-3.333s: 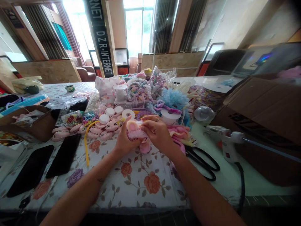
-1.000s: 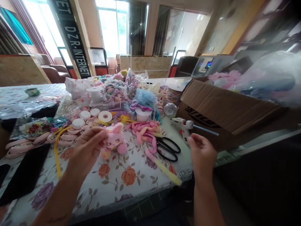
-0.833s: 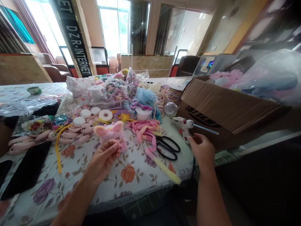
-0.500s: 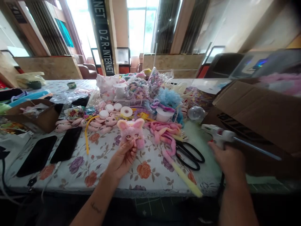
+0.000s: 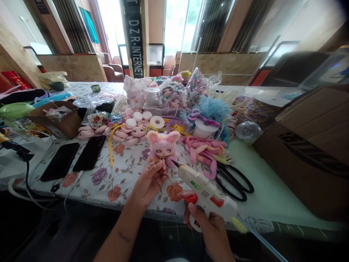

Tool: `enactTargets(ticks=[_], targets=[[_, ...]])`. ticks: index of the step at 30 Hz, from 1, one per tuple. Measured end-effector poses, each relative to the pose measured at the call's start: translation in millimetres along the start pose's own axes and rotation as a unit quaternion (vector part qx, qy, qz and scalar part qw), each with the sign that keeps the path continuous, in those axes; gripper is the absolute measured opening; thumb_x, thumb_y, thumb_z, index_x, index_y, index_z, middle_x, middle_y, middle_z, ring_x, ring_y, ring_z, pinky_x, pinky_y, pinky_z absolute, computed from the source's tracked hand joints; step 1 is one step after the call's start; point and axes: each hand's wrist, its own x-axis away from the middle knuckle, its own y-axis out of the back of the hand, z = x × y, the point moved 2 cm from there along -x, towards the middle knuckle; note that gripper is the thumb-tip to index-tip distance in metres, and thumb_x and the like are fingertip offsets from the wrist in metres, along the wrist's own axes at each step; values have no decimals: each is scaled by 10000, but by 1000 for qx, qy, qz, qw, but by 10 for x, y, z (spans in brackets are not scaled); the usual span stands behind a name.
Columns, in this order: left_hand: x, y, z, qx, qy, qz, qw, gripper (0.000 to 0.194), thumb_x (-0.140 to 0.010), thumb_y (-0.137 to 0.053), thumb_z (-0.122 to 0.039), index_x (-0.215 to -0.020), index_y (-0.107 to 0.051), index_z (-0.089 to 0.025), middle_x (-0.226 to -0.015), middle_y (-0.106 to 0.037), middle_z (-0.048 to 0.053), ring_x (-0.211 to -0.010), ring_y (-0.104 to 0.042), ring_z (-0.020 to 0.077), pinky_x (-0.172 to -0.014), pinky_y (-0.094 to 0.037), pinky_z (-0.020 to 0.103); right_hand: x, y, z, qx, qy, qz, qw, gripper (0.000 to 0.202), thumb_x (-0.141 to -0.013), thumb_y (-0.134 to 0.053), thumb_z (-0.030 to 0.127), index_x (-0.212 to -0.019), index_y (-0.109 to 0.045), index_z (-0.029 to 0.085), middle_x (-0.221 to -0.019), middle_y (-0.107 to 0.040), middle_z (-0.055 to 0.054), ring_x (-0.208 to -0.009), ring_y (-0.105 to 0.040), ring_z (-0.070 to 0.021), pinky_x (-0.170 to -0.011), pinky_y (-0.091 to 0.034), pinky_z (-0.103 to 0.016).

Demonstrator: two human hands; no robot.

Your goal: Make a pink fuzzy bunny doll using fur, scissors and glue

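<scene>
My left hand (image 5: pixel 152 178) is closed, its thumb and fingertips pinching a small pink piece (image 5: pixel 163 164) too small to identify. Just behind it sits a fluffy pink doll (image 5: pixel 161 149) with big ears and a painted face; whether my fingers touch the doll I cannot tell. My right hand (image 5: pixel 208 222) is wrapped round a white hot glue gun (image 5: pixel 203 183) with a red trigger. Its dark nozzle points up and left, close to the pink piece and apart from it. From the gun's back a long glue stick (image 5: pixel 260 236) sticks out.
Black-handled scissors (image 5: pixel 234 182) lie by pink fuzzy strips (image 5: pixel 204 149). Doll face pieces (image 5: pixel 132 140), ribbon spools (image 5: pixel 206 129) and blue fluff (image 5: pixel 214 109) crowd the back. Two phones (image 5: pixel 60 162) lie left; a large cardboard box (image 5: pixel 305 156) stands right.
My right hand has brought the glue gun from beside the box at the right to the middle, nozzle near the pink piece. My left hand keeps its pinch; the view has shifted.
</scene>
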Motion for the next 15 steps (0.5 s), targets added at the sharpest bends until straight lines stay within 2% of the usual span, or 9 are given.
enactTargets(ticks=[5, 11, 15], targets=[[-8, -18, 0, -5, 2, -7, 1000, 175, -711, -774, -224, -757, -627, -142, -724, -537, -16, -631, -531, 46, -568, -497, 133, -24, -43, -79, 10, 2, -4, 1000, 351, -746, -655, 566, -711, -629, 217, -516, -576, -9, -470, -483, -168, -464, -384, -297], [-7, -1, 10, -4, 6, -4, 1000, 144, -719, -755, -206, -754, -638, -131, -714, -552, -10, -625, -524, 55, -556, -476, 148, 13, -80, -50, 31, -12, -23, 999, 370, -730, -665, 582, -721, -642, 213, -503, -559, -3, -457, -446, -147, -459, -384, -288], [-2, 9, 15, 1, 8, 0, 1000, 127, -730, -745, -201, -753, -643, -129, -708, -561, -11, -620, -522, 53, -564, -471, 150, 19, -96, -27, 34, -11, -31, 999, 385, -742, -659, 577, -639, -605, 209, -490, -560, -7, -452, -447, -135, -461, -382, -278]])
